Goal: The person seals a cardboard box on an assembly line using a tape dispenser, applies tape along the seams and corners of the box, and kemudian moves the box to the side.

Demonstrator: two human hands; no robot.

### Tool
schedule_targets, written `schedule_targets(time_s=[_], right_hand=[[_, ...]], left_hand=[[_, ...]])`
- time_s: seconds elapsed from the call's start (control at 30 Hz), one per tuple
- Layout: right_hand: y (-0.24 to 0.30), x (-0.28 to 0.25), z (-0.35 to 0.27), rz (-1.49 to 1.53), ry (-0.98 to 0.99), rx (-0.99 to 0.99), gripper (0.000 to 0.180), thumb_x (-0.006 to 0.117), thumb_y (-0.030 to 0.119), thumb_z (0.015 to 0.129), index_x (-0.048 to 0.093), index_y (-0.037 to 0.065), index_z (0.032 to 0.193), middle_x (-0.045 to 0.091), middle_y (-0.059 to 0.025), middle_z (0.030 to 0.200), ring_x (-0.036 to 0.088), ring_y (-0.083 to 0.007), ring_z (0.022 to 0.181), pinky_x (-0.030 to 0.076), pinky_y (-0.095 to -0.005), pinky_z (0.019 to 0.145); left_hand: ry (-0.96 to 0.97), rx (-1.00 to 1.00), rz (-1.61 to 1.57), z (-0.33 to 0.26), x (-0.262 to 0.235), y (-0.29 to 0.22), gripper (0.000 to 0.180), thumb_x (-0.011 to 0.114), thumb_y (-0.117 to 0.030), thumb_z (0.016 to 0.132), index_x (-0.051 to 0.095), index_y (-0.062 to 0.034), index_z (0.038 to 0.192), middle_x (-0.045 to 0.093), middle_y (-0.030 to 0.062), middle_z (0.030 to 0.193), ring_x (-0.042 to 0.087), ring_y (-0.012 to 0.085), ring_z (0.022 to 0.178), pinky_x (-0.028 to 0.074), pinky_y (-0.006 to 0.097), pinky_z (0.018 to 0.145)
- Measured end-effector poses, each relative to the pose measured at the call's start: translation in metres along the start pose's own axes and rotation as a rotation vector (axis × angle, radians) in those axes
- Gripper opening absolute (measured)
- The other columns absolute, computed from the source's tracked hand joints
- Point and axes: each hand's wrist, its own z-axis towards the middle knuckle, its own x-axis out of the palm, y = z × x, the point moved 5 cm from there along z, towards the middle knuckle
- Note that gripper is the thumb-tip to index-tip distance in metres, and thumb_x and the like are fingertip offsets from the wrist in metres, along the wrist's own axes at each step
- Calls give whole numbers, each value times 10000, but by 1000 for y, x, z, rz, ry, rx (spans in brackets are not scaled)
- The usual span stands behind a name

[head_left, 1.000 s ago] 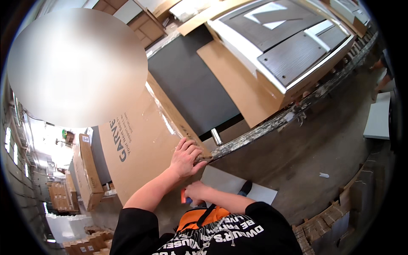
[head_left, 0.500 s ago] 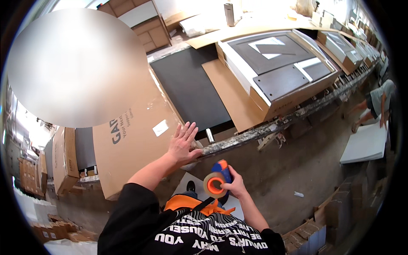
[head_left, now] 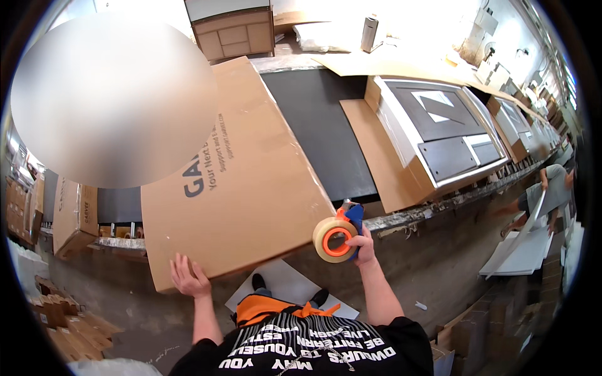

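Observation:
A large closed brown carton [head_left: 251,188] lies slanted in front of me, its near edge jutting past the roller conveyor. My left hand [head_left: 190,277] rests on the carton near its front left corner, fingers spread over the top. In my right hand [head_left: 365,245] is a tape dispenser [head_left: 324,240] with a blue handle, an orange hub and a roll of tan tape. The dispenser is held beside the carton's near right corner; whether it touches the cardboard I cannot tell.
An open carton with dark panels and white foam [head_left: 433,135] stands right on the conveyor [head_left: 313,119]. Another carton [head_left: 76,216] stands at left. A person [head_left: 552,188] handles white sheets [head_left: 517,254] at far right. A pale board [head_left: 291,288] lies under my feet.
My left hand has gone from the carton's right corner to its front left. The tape dispenser has risen to the near right corner. The carton sits at a different slant, and my view has shifted.

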Motion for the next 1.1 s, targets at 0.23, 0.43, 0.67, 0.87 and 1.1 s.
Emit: schedule_targets(time_s=[0.23,0.43,0.67,0.87,1.1], right_hand=[[-8,40,-5,-266,-48,74,688,565,62,520,572,-41,1200,670,-134,1074,668,-253,954,534,-350,889],[-70,158,-75,-329,75,243,980,679,60,442,433,-69,1381,606,-158,1250,623,-252,1109,454,-363,1024],[-274,356,-55,213,412,598,886,619,39,544,392,-40,1396,542,-202,1314,591,-314,1164,453,-450,1047],[-404,480,32,127,461,777,649,544,-80,596,528,-61,1245,642,-154,1071,658,-247,968,556,-391,885],[-267,458,105,-2,365,334,585,578,-76,621,558,-44,1206,646,-144,1073,655,-233,949,546,-353,848]], left_hand=[[-51,75,-42,1,-7,33,373,530,-301,810,700,-24,994,699,118,1118,624,347,1054,422,433,930],[-60,249,-383,82,46,181,328,482,-225,820,682,8,937,706,154,1029,619,364,988,420,453,911],[88,103,4,288,197,399,450,429,-285,975,547,14,1290,482,244,1391,396,382,1321,294,514,1094],[268,-146,-261,326,202,376,584,531,-353,952,400,-27,1419,325,229,1515,341,410,1363,278,460,1137],[155,-456,-401,160,81,369,529,659,-144,867,480,43,1328,376,244,1484,414,393,1318,338,455,1076]])
